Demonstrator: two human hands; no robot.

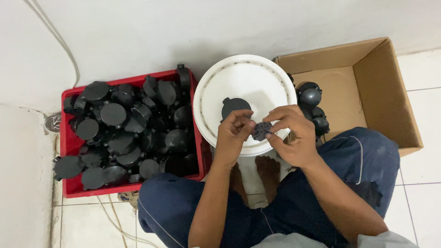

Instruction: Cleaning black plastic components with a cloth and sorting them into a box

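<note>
Both hands meet over a white bucket lid (239, 82): the left hand (233, 133) and the right hand (294, 135) pinch one small dark plastic part (262, 131) between their fingertips. Left of them, a red crate (69, 142) is heaped with black round junction boxes (124, 124). One black round cover (234, 106) lies on the lid. To the right, a cardboard box (386, 92) holds a few more black boxes (312, 105).
</note>
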